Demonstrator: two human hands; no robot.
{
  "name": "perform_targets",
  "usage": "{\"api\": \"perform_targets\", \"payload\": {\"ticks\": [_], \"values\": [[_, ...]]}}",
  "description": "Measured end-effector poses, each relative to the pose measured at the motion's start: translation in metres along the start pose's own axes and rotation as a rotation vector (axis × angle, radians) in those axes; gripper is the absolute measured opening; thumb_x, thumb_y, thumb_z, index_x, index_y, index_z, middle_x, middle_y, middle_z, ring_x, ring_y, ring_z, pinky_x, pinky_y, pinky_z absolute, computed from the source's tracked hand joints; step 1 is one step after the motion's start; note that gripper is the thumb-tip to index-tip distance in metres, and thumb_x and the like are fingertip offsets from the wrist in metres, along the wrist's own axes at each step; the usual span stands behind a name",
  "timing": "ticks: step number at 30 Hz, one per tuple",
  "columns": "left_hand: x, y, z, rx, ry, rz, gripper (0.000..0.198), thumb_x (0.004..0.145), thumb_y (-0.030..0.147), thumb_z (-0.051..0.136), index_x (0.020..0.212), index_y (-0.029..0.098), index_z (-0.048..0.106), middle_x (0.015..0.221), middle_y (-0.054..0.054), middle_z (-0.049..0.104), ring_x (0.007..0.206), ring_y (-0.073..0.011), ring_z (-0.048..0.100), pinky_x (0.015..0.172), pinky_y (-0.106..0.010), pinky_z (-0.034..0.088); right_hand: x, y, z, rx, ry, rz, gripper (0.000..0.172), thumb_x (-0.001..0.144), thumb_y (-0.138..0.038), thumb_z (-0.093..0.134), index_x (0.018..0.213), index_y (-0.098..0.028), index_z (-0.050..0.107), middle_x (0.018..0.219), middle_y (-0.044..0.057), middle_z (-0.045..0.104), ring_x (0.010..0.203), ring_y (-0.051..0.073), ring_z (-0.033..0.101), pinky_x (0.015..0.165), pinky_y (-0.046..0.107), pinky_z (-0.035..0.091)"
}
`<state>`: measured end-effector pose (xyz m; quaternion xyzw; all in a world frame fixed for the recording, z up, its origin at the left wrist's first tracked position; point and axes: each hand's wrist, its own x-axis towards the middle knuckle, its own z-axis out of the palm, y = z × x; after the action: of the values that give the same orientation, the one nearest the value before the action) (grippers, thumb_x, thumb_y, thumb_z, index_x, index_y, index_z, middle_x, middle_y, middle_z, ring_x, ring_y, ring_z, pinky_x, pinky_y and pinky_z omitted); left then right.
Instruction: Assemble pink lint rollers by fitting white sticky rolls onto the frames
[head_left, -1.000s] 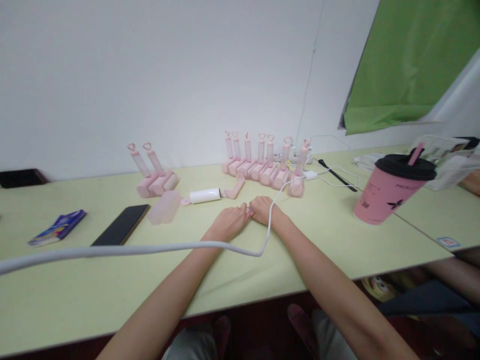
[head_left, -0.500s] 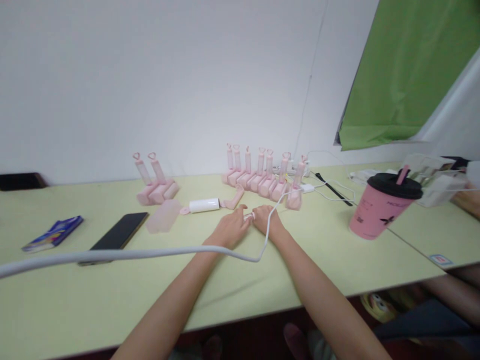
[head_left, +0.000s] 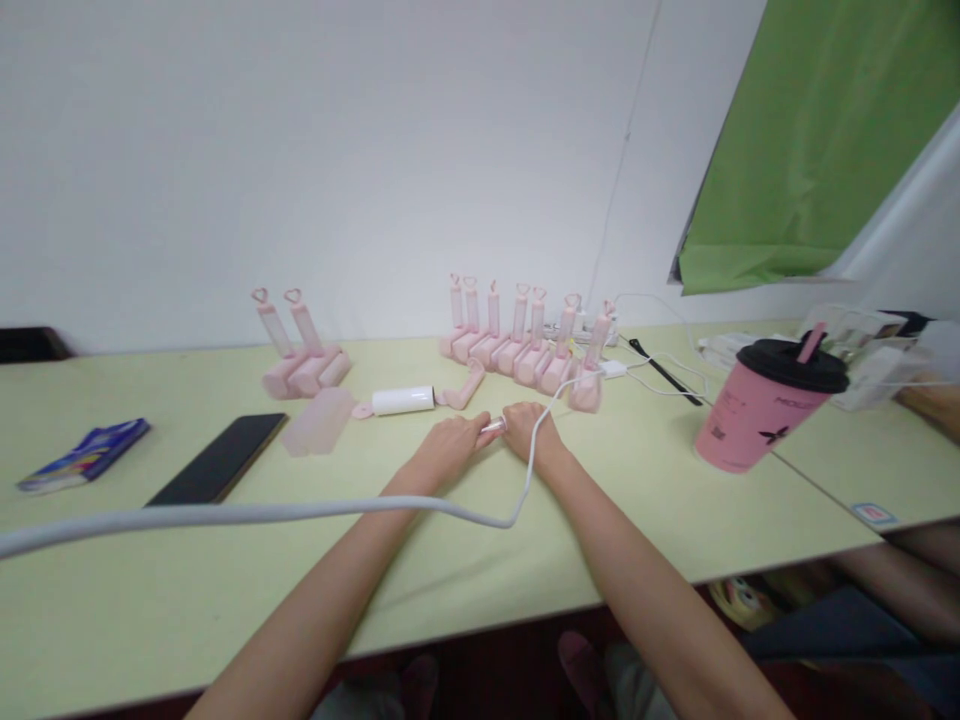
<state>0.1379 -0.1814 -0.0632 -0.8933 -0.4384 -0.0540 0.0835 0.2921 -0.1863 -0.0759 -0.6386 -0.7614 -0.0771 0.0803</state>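
Near the middle of the table my left hand (head_left: 448, 446) has its thumb and fingers closed on the left end of a small clear tube (head_left: 493, 426). My right hand (head_left: 534, 432) is curled around the tube's other end, so that end is hidden. Just beyond my hands lies a bent pink handle frame (head_left: 468, 386). To its left rests a white roll (head_left: 403, 400) on its side, with a flat pink piece (head_left: 362, 411) by its end. A translucent pink cover (head_left: 319, 421) lies further left.
Several pink rollers with clear upright handles (head_left: 517, 360) stand by the wall; two more (head_left: 311, 370) stand left. A black phone (head_left: 217, 460), a blue packet (head_left: 86, 457) and a pink cup (head_left: 754, 420) are on the table. A white cable (head_left: 300, 511) crosses before my forearms.
My hands have drawn slightly apart, and more of the clear tube shows between them. The view has shifted a little; the things on the table lie as before.
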Motion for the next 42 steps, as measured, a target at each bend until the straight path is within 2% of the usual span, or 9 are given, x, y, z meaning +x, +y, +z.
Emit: {"api": "perform_targets", "payload": {"ticks": [14,19,24,27,31,34,38,40,42], "values": [[-0.001,0.012,0.012,0.098,-0.001,0.006,0.046,0.092,0.044,0.019,0.097,0.011,0.050,0.073,-0.014,0.062,0.072,-0.0226,0.064,0.059,-0.027,0.042,-0.001,0.003,0.001,-0.031,-0.146,-0.064,0.026,0.085,-0.024,0.046,0.101,-0.012,0.062,0.097,0.016,0.062,0.094,0.022,0.059,0.080,0.028,0.043],[-0.005,0.012,0.005,0.116,0.023,0.017,0.048,0.092,0.045,0.017,0.099,0.012,0.051,0.071,-0.014,0.062,0.073,-0.0252,0.064,0.059,-0.029,0.041,-0.002,0.002,0.000,-0.010,-0.052,-0.085,0.026,0.086,-0.024,0.043,0.095,-0.013,0.064,0.091,0.014,0.064,0.088,0.023,0.060,0.074,0.029,0.043],[-0.003,0.005,0.010,0.067,0.071,0.006,0.049,0.091,0.049,0.018,0.105,0.012,0.048,0.075,-0.013,0.063,0.074,-0.0235,0.063,0.062,-0.029,0.041,0.001,0.005,0.002,-0.012,0.000,-0.065,0.028,0.086,-0.032,0.043,0.090,-0.014,0.064,0.089,0.013,0.065,0.084,0.023,0.060,0.072,0.030,0.041],[-0.001,-0.003,0.013,-0.005,0.101,-0.009,0.044,0.092,0.047,0.021,0.109,0.014,0.045,0.085,-0.012,0.063,0.076,-0.0215,0.062,0.063,-0.028,0.041,0.003,0.006,0.006,0.034,0.046,-0.050,0.029,0.086,-0.038,0.045,0.091,-0.015,0.062,0.091,0.011,0.065,0.084,0.022,0.060,0.072,0.028,0.040],[0.000,-0.011,0.008,-0.174,0.192,0.033,0.033,0.094,0.035,0.022,0.116,0.018,0.040,0.105,-0.008,0.058,0.090,-0.0180,0.058,0.070,-0.027,0.042,0.004,0.005,0.012,0.155,0.147,-0.030,0.020,0.084,-0.032,0.047,0.093,-0.018,0.058,0.095,0.006,0.064,0.087,0.019,0.059,0.072,0.026,0.037],[0.002,-0.022,0.001,-0.286,0.378,-0.012,0.033,0.093,0.034,0.024,0.118,0.018,0.040,0.105,-0.007,0.055,0.097,-0.0174,0.053,0.081,-0.029,0.042,0.006,0.005,0.015,0.283,0.150,0.034,0.022,0.084,-0.034,0.048,0.101,-0.021,0.054,0.092,0.003,0.065,0.087,0.017,0.059,0.070,0.024,0.036],[0.004,-0.058,-0.001,-0.309,0.699,-0.288,0.041,0.092,0.039,0.022,0.118,0.014,0.041,0.110,-0.012,0.052,0.102,-0.0204,0.050,0.091,-0.037,0.038,0.009,0.012,0.018,0.362,0.181,0.240,0.025,0.086,-0.037,0.045,0.104,-0.023,0.053,0.089,0.002,0.065,0.085,0.017,0.059,0.067,0.024,0.036],[0.002,-0.081,0.006,-0.218,0.682,-0.384,0.045,0.089,0.045,0.029,0.118,0.013,0.042,0.117,-0.016,0.049,0.110,-0.0253,0.046,0.092,-0.042,0.037,0.010,0.018,0.020,0.357,0.222,0.320,0.024,0.087,-0.036,0.043,0.105,-0.024,0.054,0.092,0.002,0.065,0.086,0.018,0.058,0.067,0.025,0.037],[-0.002,-0.099,0.016,-0.120,0.584,-0.367,0.049,0.087,0.048,0.036,0.121,0.014,0.041,0.128,-0.018,0.043,0.119,-0.0289,0.040,0.096,-0.048,0.033,0.011,0.023,0.024,0.340,0.261,0.352,0.025,0.086,-0.033,0.045,0.108,-0.025,0.054,0.097,0.003,0.063,0.089,0.019,0.057,0.069,0.026,0.038]]}}
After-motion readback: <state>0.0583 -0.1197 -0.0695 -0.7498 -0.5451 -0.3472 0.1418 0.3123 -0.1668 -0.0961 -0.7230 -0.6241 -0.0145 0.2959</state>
